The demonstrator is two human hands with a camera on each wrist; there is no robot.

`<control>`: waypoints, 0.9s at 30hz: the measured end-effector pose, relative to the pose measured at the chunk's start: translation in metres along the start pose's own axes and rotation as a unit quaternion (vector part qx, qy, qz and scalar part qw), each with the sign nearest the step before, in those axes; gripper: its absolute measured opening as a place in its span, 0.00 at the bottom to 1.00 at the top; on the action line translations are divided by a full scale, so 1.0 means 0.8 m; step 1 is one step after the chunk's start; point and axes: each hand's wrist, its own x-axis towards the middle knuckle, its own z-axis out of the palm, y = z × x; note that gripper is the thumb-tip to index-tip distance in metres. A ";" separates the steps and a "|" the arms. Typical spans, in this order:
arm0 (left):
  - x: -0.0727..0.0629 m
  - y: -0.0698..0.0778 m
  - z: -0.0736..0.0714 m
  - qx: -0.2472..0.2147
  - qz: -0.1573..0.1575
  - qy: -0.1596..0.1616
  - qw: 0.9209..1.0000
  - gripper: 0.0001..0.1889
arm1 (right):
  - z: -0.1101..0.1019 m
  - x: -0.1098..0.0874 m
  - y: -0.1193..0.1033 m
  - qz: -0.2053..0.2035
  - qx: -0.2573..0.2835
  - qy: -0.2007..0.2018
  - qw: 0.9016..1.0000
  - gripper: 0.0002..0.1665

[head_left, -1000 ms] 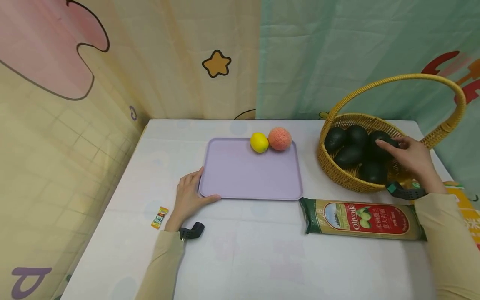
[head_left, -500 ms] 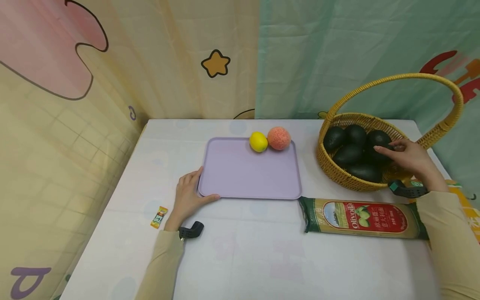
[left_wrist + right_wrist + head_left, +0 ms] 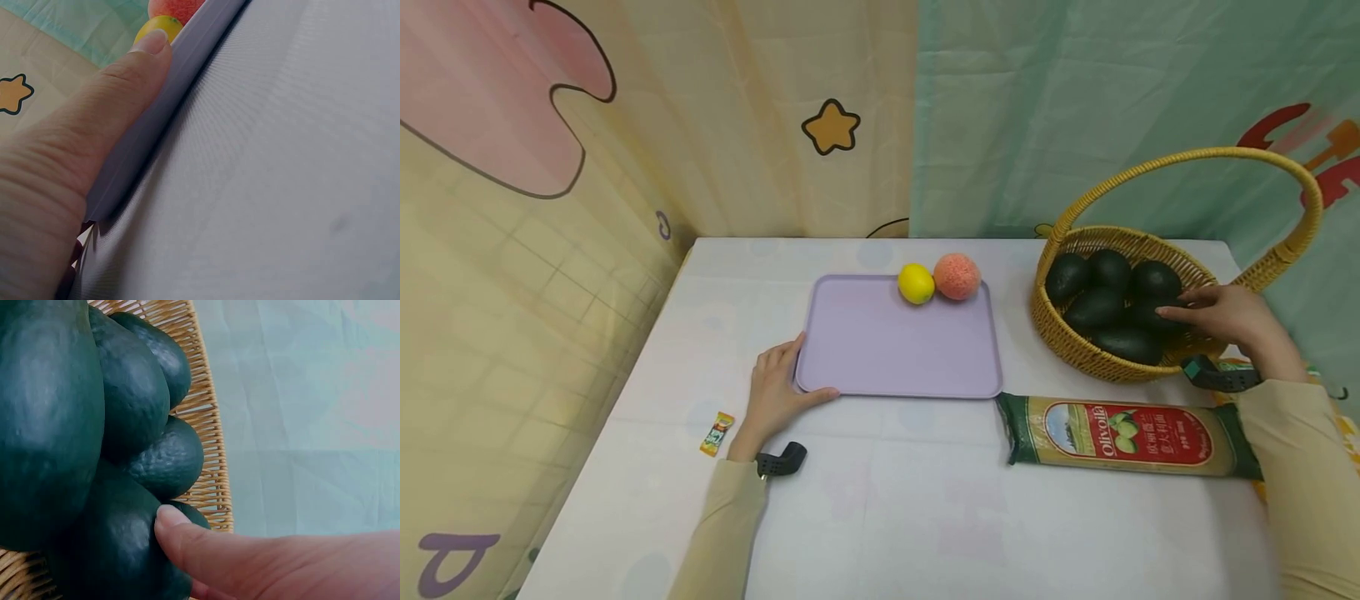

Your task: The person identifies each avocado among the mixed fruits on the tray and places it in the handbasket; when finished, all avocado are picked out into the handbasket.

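A lilac tray [image 3: 895, 342] lies on the table in the head view. My left hand [image 3: 775, 392] spans its near left corner, thumb along the front rim and fingers at the left side. In the left wrist view the thumb [image 3: 119, 94] lies straight against the tray's rim [image 3: 134, 147]. My right hand [image 3: 1236, 317] reaches into a wicker basket [image 3: 1075, 346] of several dark green avocados. Its thumb touches one avocado [image 3: 119, 531] on the right side, in the right wrist view. The other right fingers are mostly hidden there.
A yellow lemon [image 3: 916, 284] and a round coral-pink fruit [image 3: 957, 277] sit at the tray's back edge. A spaghetti pack [image 3: 1131, 435] lies before the basket, partly under the right sleeve. A small snack packet [image 3: 717, 433] is at left. The basket's tall handle [image 3: 1195, 155] arches above.
The avocado under my right hand has come down and nearer; the front avocado has tipped onto its side. My right hand has shifted slightly right. My left hand stays at the tray corner.
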 end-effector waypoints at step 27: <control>-0.002 0.000 0.002 -0.006 -0.005 -0.002 1.000 0.57 | 0.002 -0.019 -0.020 -0.019 -0.038 0.052 0.998 0.42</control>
